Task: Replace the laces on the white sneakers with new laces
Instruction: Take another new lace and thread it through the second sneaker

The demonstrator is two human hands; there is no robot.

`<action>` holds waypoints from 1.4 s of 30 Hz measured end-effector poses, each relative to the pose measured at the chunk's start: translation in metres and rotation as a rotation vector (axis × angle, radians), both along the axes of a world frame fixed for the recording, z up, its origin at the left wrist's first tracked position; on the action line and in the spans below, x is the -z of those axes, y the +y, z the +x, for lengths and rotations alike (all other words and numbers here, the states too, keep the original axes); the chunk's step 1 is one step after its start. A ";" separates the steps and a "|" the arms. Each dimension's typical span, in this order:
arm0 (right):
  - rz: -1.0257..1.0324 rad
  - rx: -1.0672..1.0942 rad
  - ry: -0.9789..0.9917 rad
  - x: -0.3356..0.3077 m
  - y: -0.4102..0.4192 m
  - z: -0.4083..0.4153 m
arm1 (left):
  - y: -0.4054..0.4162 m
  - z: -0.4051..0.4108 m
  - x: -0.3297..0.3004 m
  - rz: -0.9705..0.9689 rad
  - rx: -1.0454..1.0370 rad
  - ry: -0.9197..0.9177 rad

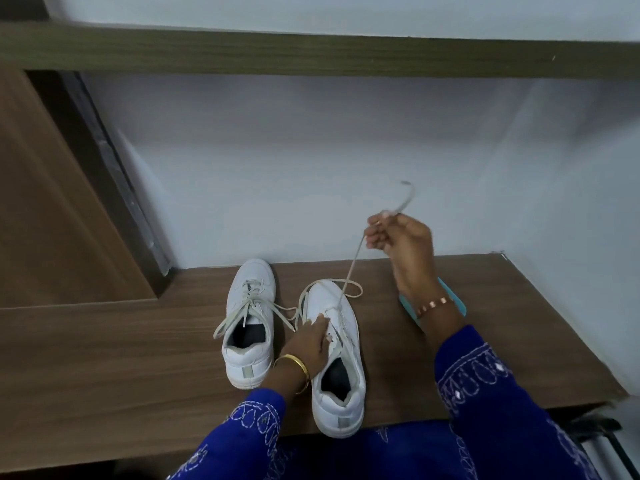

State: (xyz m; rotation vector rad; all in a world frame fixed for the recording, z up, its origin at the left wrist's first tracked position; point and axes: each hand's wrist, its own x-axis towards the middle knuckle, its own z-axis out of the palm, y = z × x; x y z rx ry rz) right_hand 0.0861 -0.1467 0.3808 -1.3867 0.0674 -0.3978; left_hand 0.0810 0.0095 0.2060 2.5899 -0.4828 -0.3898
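Two white sneakers stand side by side on a brown wooden desk [138,341], toes pointing away from me. The left sneaker [250,323] is laced, its grey-white lace ends hanging loose over the sides. My left hand [310,342] rests on the right sneaker [337,362], fingers pressing on its tongue and eyelet area. My right hand [398,239] is raised above the desk and pinches a grey-white lace [351,268]. The lace runs taut from the sneaker's front eyelets up to my fingers, its free end curling above them. A loop of it lies around the toe.
A turquoise flat object [457,303] lies on the desk behind my right wrist, mostly hidden. A white wall rises behind the desk, with a dark wooden shelf [311,53] overhead. A wooden panel stands at the left. The desk's front edge is near my lap.
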 end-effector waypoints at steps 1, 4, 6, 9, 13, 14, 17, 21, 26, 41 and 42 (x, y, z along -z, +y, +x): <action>0.137 -0.011 -0.040 -0.007 -0.004 -0.001 | 0.000 -0.001 0.000 -0.003 0.000 -0.008; 0.512 -0.039 -0.041 -0.008 -0.018 -0.001 | -0.002 -0.001 0.003 0.007 0.003 -0.016; 0.626 -0.061 -0.005 0.005 -0.027 -0.003 | -0.003 0.000 0.003 0.019 0.007 -0.030; 0.473 -0.019 0.138 0.038 -0.042 -0.010 | -0.003 -0.001 0.005 0.027 0.016 -0.031; -0.816 -0.112 0.735 0.090 -0.064 -0.026 | -0.001 0.000 0.009 0.009 0.016 -0.051; -0.973 -0.224 0.887 0.102 -0.069 -0.029 | -0.002 0.000 0.011 0.002 0.016 -0.055; -1.187 -0.278 1.065 0.126 -0.062 -0.033 | -0.003 -0.002 0.012 -0.001 0.011 -0.045; -1.225 -0.187 0.653 0.134 -0.025 -0.026 | -0.003 -0.003 0.013 -0.003 0.011 -0.043; -1.121 -0.196 0.526 0.144 0.013 -0.019 | -0.003 -0.003 0.011 0.000 0.011 -0.033; -0.069 -0.200 0.218 0.056 -0.001 -0.033 | -0.004 -0.004 0.013 0.022 0.002 -0.033; -0.097 -0.213 0.214 0.059 -0.004 -0.034 | -0.004 -0.004 0.013 0.021 0.003 -0.031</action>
